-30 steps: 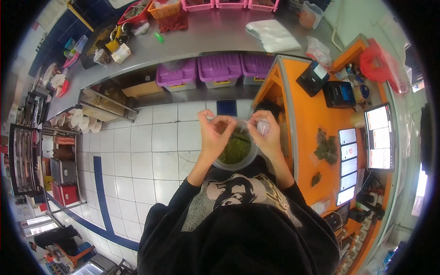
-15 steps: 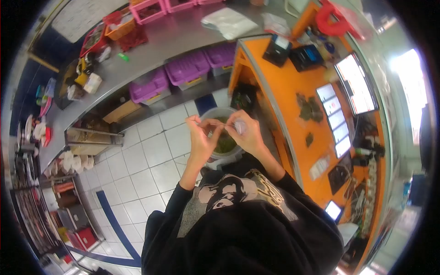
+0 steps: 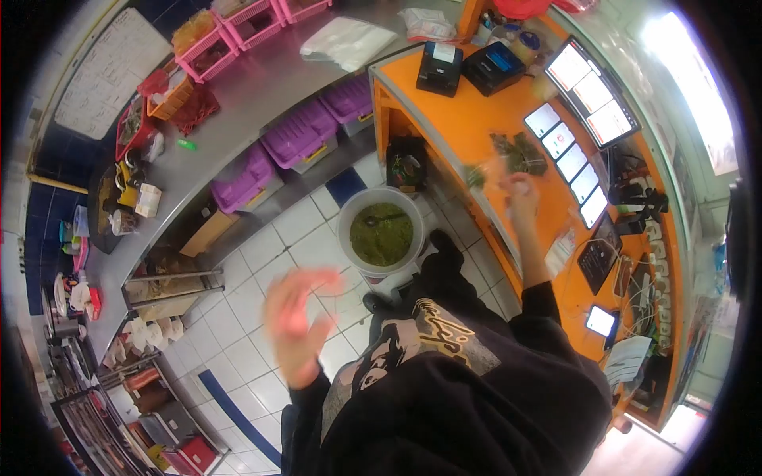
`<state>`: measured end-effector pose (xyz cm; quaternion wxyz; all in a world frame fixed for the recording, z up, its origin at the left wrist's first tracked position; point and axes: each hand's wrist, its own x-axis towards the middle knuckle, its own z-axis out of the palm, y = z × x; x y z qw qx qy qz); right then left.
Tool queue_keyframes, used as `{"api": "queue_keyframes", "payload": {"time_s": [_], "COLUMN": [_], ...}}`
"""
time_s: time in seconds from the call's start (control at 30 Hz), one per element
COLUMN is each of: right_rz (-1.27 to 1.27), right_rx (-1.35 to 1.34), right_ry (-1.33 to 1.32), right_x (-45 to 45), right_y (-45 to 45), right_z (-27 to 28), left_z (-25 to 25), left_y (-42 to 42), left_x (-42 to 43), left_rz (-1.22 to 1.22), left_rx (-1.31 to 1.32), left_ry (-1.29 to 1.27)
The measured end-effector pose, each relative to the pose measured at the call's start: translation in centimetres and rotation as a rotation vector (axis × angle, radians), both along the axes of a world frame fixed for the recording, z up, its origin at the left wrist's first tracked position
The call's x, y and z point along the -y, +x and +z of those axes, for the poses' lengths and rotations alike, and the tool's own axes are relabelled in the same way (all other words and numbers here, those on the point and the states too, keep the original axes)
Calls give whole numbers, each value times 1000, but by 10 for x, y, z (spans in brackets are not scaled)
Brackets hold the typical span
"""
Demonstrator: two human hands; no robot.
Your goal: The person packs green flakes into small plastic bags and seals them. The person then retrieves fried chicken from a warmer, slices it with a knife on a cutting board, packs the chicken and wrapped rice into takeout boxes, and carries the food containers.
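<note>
A round tub of green contents (image 3: 381,230) stands on the floor in front of my feet, with a dark utensil in it. To its left, my left hand (image 3: 300,321) hangs in the air, blurred, with thumb and fingers apart and nothing visible between them. My right hand (image 3: 520,194) is over the orange desk (image 3: 444,119), beside dark green leaves (image 3: 520,152). A small see-through bag with something green (image 3: 480,176) shows blurred at its fingers.
A steel counter (image 3: 254,103) with baskets curves along the left and far side, purple-lidded boxes (image 3: 300,139) beneath it. Several phones (image 3: 571,163), a monitor (image 3: 591,91) and black devices (image 3: 439,70) sit on the desk.
My hands were together over the tub and have moved apart, the left one to the left, the right one over the desk. The view has turned toward the desk.
</note>
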<state>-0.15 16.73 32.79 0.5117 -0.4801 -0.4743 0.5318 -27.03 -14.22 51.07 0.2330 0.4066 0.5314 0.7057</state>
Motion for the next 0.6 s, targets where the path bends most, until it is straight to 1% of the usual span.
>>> {"api": "queue_keyframes", "payload": {"time_s": [0.03,0.07,0.1,0.17,0.2,0.27,0.33,0.4,0.47,0.53,0.6], "right_rz": [-120,-236,-236,-352,-349,-155,-244,-163,-93,-122,-111], "right_rx": [138,277,273,208,201,117,193,61,-366,-612,-633], "right_ry": [-73,-146,-150,-200,-200,-201,-166,-565,-497,-552,-530], "right_x": [-16,-29,-41,-63,-75,-108,-163,-250,-290,-336,-308], "right_y": [23,45,59,71,71,66,42,42,27,30,13], "right_z": [-14,-29,-47,-74,-76,-78,-79,-98,-101,-114,-72], "left_z": [21,38,48,59,60,61,59,54,48,43,44], "left_y": [1,0,-1,5,8,12,17,20,21,22,21], "left_x": [18,34,40,43,40,34,29,22,19,24,37], "left_rz": [-35,-119,-237,-428,-484,-549,-575,-584,-581,-567,-545], "left_rx": [-73,-183,-298,-468,-520,-601,-668,-728,-782,-824,-864], "left_ry": [126,288,389,495,526,553,562,562,554,539,531]}}
